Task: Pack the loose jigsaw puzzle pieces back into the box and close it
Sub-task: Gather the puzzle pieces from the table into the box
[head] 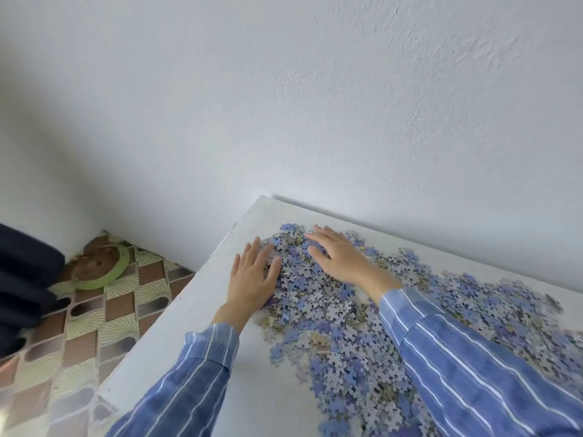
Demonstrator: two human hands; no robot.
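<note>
Both hands lie flat with fingers straight and spread, gripping nothing. The left hand [254,275] rests on the left fringe of the puzzle pieces [347,326], and the right hand [339,257] presses on the heap's far end, nearest the far left corner of the table [195,326]. From where I stand, the pieces look like light, thin, stiff card. I'd guess they slide easily over the smooth top and scatter at a nudge, so pinching them one at a time would be slow. It seems better to rake them together with flat palms, then cup a heap between both hands from its outer edges and lift. They are mostly blue and lilac on the printed side and pale grey with a fine pattern on the back. A few are tan, and they lie piled in places and thin in others. The spread runs from near that corner along the wall side of the table and out past the picture's right and lower edges. I see no box anywhere. Past the table's left edge, down on the patterned floor tiles [94,326], sits a round green-rimmed thing [101,266].
</note>
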